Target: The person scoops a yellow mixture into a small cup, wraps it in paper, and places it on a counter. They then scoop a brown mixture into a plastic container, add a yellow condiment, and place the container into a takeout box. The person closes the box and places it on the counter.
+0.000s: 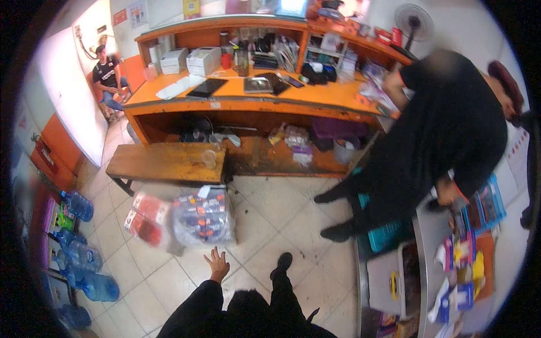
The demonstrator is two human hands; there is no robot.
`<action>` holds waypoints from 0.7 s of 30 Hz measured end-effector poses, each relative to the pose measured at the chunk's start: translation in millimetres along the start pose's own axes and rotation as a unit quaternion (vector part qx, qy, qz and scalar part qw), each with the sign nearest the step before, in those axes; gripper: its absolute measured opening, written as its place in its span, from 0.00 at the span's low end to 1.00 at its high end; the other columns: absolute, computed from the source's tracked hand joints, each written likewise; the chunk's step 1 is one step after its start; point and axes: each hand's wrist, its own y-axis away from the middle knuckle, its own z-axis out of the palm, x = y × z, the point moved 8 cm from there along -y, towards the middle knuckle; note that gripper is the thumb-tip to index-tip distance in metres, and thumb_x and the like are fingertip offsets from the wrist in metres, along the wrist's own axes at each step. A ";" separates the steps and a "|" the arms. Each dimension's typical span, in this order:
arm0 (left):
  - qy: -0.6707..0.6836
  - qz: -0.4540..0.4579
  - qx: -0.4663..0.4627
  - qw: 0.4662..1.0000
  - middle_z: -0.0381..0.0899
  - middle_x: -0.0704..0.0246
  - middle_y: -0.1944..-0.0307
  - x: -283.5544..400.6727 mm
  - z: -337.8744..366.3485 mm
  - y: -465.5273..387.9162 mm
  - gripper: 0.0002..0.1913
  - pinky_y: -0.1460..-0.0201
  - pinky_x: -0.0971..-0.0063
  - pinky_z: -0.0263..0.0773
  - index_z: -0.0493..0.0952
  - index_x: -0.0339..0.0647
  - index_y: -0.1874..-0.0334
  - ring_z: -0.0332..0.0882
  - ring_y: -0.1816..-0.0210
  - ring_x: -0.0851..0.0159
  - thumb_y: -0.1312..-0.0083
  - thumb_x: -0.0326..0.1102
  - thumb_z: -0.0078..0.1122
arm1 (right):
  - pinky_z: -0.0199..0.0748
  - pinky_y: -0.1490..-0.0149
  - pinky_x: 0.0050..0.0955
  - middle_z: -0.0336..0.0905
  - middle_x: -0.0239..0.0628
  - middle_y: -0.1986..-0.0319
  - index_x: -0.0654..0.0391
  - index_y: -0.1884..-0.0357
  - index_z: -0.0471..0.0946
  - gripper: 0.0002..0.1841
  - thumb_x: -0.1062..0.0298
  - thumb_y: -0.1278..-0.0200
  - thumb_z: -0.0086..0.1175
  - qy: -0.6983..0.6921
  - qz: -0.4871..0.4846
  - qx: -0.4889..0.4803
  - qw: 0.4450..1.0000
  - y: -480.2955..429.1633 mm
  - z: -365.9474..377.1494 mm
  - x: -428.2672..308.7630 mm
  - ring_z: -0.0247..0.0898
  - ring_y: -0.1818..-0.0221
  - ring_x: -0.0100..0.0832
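My left hand (218,265) reaches forward low over the tiled floor, its fingers apart and nothing in it. Just beyond the fingertips sits a plastic-wrapped bundle of dark printed packages (203,217); I cannot tell whether the hand touches it. Beside that bundle, to the left, lies a red-and-white pack in clear plastic (148,219). My right hand is out of view. A black shoe (285,261) of mine rests on the tiles to the right of the hand.
Behind the bundles stand a wooden bench (165,162) with a clear plastic cup (209,159) and an orange counter (249,103). Large blue water bottles (97,285) line the left. A person in black (439,126) leans over a metal worktable (427,270) at right. Another person (107,78) sits by the doorway.
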 end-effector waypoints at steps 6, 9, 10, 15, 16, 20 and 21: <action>0.029 -0.019 0.159 0.987 0.49 0.53 0.41 5.3 -107.2 -178.9 0.27 0.44 0.37 0.32 0.64 0.45 0.50 0.44 0.38 0.51 0.54 0.42 0.58 | 0.67 0.63 0.38 0.73 0.43 0.64 0.60 0.57 0.71 0.19 0.55 0.43 0.42 0.057 -0.047 -0.044 0.996 -149.6 -16.8 -165.7 0.70 0.66 0.40; 0.070 -0.071 0.261 0.960 0.49 0.53 0.41 -23.6 -177.8 -257.3 0.28 0.43 0.39 0.32 0.61 0.44 0.47 0.44 0.38 0.49 0.50 0.42 0.55 | 0.67 0.63 0.38 0.73 0.42 0.64 0.60 0.56 0.70 0.19 0.55 0.43 0.42 0.088 -0.075 -0.041 0.992 -201.6 -40.0 -236.9 0.70 0.66 0.39; 0.065 -0.082 0.277 0.955 0.49 0.51 0.41 -37.1 -198.5 -281.4 0.28 0.42 0.41 0.33 0.60 0.41 0.46 0.44 0.39 0.48 0.48 0.43 0.53 | 0.67 0.63 0.38 0.73 0.42 0.64 0.59 0.56 0.70 0.19 0.55 0.43 0.42 0.119 -0.116 -0.032 0.985 -210.9 -48.8 -268.5 0.70 0.66 0.39; 0.041 -0.093 0.344 0.934 0.62 0.51 0.50 -93.0 -302.2 -391.0 0.23 0.43 0.53 0.47 0.62 0.35 0.48 0.58 0.47 0.49 0.44 0.41 0.49 | 0.64 0.59 0.31 0.67 0.37 0.55 0.54 0.48 0.63 0.24 0.50 0.43 0.43 -0.270 -0.231 -0.034 0.934 -225.8 -90.3 -475.3 0.64 0.63 0.31; 0.073 -0.059 0.411 0.907 0.61 0.51 0.49 -84.6 -321.7 -411.6 0.23 0.43 0.54 0.46 0.61 0.35 0.47 0.56 0.46 0.48 0.42 0.41 0.48 | 0.63 0.57 0.31 0.62 0.35 0.48 0.51 0.42 0.56 0.32 0.44 0.45 0.44 -0.512 -0.212 -0.110 0.825 -231.3 -91.2 -521.3 0.61 0.61 0.30; -0.003 0.078 0.469 0.880 0.65 0.52 0.52 -41.3 -354.0 -521.8 0.24 0.44 0.55 0.48 0.61 0.35 0.47 0.61 0.49 0.50 0.43 0.38 0.51 | 0.60 0.53 0.32 0.59 0.35 0.48 0.51 0.42 0.53 0.35 0.40 0.47 0.44 -0.552 -0.135 0.026 0.822 -266.4 -113.4 -597.3 0.59 0.60 0.30; 0.043 0.087 0.440 0.893 0.64 0.52 0.50 -57.0 -360.9 -549.1 0.24 0.43 0.56 0.48 0.61 0.35 0.46 0.59 0.47 0.50 0.42 0.39 0.51 | 0.61 0.54 0.32 0.60 0.35 0.50 0.52 0.43 0.55 0.33 0.41 0.46 0.44 -0.493 -0.123 0.057 0.859 -271.2 -122.7 -589.0 0.60 0.59 0.29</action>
